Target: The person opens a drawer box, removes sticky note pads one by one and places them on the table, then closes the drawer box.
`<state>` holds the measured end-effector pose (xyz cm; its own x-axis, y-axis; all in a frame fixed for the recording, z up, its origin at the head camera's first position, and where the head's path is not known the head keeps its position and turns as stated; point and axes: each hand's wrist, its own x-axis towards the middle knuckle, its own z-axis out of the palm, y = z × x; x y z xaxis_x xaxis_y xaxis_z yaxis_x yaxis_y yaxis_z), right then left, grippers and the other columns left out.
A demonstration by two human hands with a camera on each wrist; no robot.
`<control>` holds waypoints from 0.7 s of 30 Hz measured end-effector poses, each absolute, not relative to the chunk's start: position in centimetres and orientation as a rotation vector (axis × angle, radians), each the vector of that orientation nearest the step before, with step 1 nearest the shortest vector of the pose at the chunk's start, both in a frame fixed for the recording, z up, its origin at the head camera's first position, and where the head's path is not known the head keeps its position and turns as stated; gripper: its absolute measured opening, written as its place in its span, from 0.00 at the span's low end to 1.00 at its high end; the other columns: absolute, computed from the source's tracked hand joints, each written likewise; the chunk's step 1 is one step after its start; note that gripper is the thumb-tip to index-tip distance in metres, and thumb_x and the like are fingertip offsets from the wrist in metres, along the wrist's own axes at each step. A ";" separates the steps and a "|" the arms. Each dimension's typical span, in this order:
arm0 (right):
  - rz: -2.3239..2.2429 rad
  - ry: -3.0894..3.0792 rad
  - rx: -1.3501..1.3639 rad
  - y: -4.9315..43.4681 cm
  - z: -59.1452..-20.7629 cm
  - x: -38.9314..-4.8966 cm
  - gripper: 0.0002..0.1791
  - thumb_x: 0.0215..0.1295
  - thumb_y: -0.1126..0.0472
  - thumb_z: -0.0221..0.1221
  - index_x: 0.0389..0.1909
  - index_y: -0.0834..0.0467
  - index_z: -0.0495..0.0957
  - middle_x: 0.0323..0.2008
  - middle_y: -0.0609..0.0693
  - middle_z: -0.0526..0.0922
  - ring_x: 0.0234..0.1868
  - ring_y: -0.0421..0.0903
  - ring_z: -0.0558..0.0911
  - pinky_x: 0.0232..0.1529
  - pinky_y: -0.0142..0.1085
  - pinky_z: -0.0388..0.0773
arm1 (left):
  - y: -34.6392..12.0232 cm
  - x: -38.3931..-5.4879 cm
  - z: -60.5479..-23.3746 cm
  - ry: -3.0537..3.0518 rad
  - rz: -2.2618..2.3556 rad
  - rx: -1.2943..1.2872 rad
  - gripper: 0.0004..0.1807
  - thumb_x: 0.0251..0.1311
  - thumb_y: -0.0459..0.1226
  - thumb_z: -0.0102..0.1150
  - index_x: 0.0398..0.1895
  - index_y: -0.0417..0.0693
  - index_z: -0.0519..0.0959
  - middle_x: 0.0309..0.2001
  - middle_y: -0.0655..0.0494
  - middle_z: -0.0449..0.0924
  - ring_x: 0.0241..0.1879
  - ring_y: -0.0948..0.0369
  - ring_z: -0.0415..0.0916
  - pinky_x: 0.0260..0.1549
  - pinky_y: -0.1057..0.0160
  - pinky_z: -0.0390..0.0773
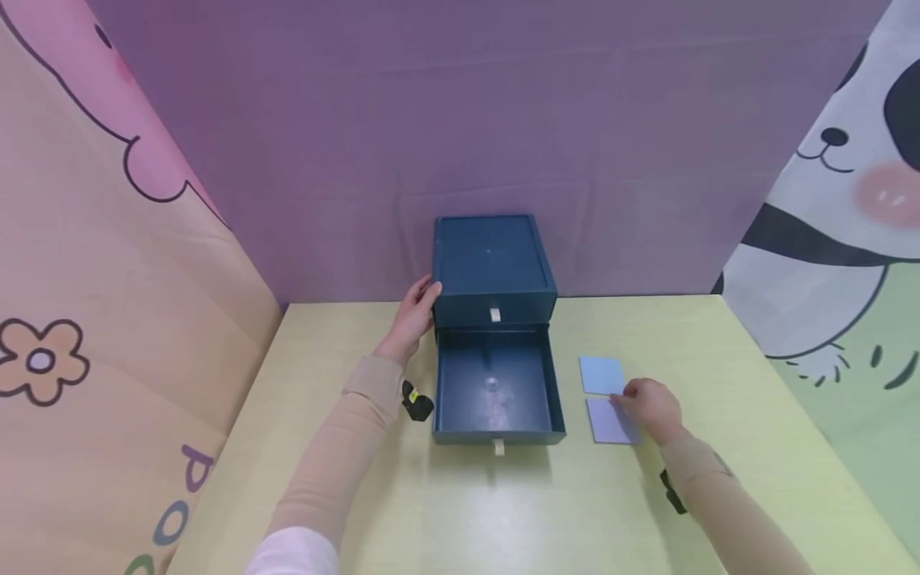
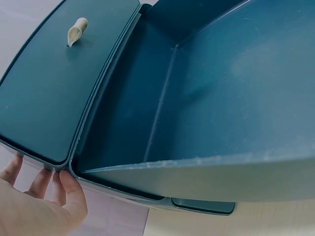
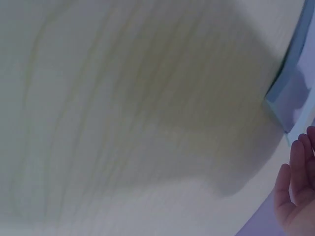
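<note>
A dark blue two-drawer box (image 1: 489, 255) stands at the back of the table, its lower drawer (image 1: 496, 391) pulled out and its upper drawer closed. My left hand (image 1: 414, 319) rests against the box's left side near the front corner. In the left wrist view, its fingertips (image 2: 71, 187) touch the box's edge. To the right of the drawer lie a light blue square pad (image 1: 600, 374) and a lilac square pad (image 1: 611, 422). My right hand (image 1: 652, 407) is over their right edges; whether it touches either is unclear. The right wrist view shows its fingers loosely bent.
Small white pull tabs (image 1: 499, 447) stick out from the drawer fronts. One black object (image 1: 417, 402) is beside the left forearm, another black object (image 1: 672, 491) by the right. A purple cloth wall (image 1: 489, 104) rises behind the table (image 1: 503, 519), with printed panels at both sides.
</note>
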<state>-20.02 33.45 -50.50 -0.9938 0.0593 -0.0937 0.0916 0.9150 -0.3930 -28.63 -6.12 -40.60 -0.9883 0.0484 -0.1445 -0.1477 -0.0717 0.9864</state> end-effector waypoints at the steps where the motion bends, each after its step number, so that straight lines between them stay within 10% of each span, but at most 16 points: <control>1: -0.640 2.998 0.119 33.5 -50.6 -20.0 0.17 0.62 0.54 0.59 0.33 0.68 0.80 0.31 0.60 0.83 0.32 0.52 0.79 0.33 0.44 0.74 | -6.1 -28.6 -40.6 2.047 2.201 -0.106 0.31 0.69 0.50 0.48 0.72 0.55 0.56 0.72 0.49 0.54 0.71 0.53 0.52 0.67 0.47 0.57; 21: -1.388 2.736 0.081 32.2 -48.2 -19.9 0.26 0.72 0.52 0.49 0.47 0.75 0.75 0.38 0.60 0.83 0.35 0.36 0.79 0.40 0.26 0.76 | -6.1 -28.7 -40.6 2.053 2.196 -0.107 0.31 0.69 0.49 0.48 0.72 0.54 0.57 0.71 0.48 0.55 0.71 0.53 0.53 0.67 0.47 0.58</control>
